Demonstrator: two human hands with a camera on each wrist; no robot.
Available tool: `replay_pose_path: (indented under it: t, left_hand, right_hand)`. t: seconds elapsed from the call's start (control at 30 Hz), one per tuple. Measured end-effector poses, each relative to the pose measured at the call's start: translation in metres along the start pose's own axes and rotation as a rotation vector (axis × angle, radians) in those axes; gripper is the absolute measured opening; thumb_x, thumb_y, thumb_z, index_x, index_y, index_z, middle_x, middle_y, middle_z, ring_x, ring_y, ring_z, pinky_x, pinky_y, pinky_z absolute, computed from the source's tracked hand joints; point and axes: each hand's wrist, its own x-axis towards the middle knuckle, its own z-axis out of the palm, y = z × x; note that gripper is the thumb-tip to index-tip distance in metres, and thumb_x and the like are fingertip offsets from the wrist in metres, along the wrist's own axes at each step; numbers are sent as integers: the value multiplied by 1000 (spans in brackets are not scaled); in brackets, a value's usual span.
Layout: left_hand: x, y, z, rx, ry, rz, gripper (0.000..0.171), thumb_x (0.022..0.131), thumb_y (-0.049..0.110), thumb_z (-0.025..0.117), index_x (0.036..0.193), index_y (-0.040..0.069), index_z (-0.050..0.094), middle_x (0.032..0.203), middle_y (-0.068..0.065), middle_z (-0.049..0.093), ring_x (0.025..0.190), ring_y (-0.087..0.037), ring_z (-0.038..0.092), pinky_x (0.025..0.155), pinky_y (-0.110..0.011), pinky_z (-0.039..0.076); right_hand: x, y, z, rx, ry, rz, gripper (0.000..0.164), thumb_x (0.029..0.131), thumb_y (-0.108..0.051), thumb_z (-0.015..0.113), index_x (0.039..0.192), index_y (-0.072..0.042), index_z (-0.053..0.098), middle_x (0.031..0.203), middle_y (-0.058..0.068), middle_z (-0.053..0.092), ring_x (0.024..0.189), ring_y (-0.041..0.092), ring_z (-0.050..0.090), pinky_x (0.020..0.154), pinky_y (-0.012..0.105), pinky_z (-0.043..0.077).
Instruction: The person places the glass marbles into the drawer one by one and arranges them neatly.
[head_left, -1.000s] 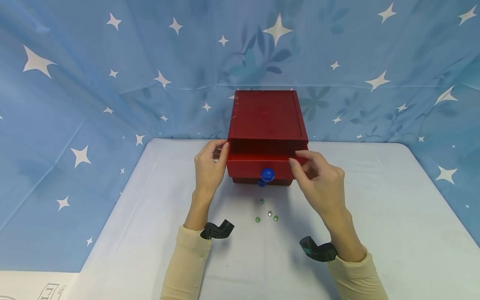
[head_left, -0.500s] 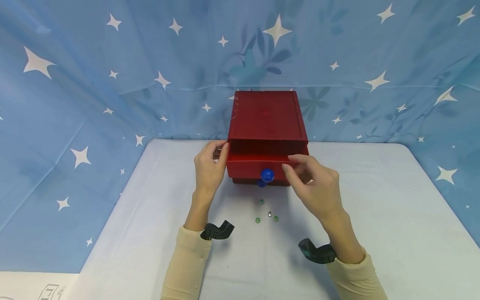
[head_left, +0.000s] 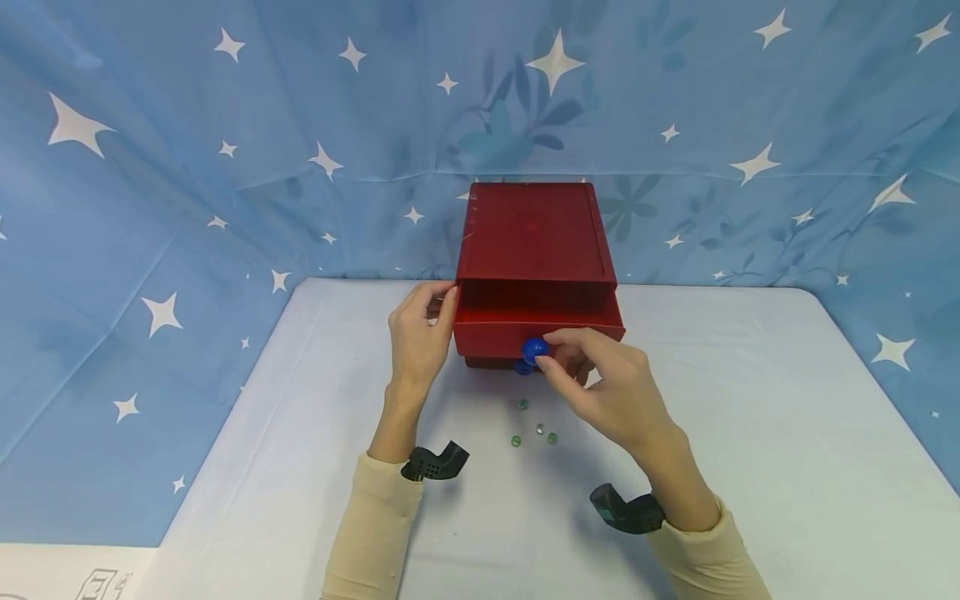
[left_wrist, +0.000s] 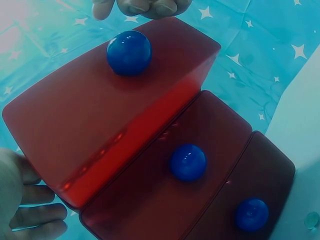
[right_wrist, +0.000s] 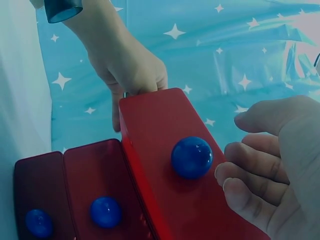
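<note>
The right hand (head_left: 611, 383), thumb and fingers parted, hung just beside the blue knob (head_left: 532, 349) of the top drawer (head_left: 487, 340), apart from it in both wrist views. That drawer stood pulled out of the red cabinet (head_left: 534, 233), at the far side of the worktop (head_left: 750, 383). The left hand (head_left: 418, 342) touched the left side near the drawer; whether it gripped, one could not tell. Small green beads (head_left: 516, 442) and a clear bead (head_left: 540, 429) lay in front. A starry blue curtain (head_left: 375, 100) hung behind.
</note>
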Motion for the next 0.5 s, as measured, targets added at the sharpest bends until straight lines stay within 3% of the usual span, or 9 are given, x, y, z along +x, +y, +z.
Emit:
replay_pose_path:
  t: [0.2, 0.4, 0.5]
  left_hand:
    - [0, -1, 0, 0, -1, 1, 19, 98, 16, 63, 107, 1, 73, 98, -13, 74, 79, -22, 71, 74, -32, 62]
    - [0, 0, 0, 2, -3, -3, 20, 98, 17, 64, 108, 1, 73, 98, -13, 74, 78, -21, 71, 74, -31, 62]
    - [0, 0, 0, -1, -1, -4, 20, 98, 17, 64, 107, 1, 73, 97, -13, 74, 78, -21, 70, 74, -31, 62]
  right_hand:
    - [-1, -1, 1, 13, -33, -14, 25, 94, -24, 70, 104, -1, 69, 75, 2, 69, 62, 8, 59, 58, 15, 53]
    - [-1, -1, 3, 18, -65, -53, 23, 93, -22, 71, 103, -2, 69, 74, 0, 68, 61, 7, 60, 59, 17, 54]
    - [-1, -1, 3, 34, -82, -65, 30, 96, -32, 67, 102, -2, 70, 74, -1, 68, 62, 7, 61, 60, 17, 54]
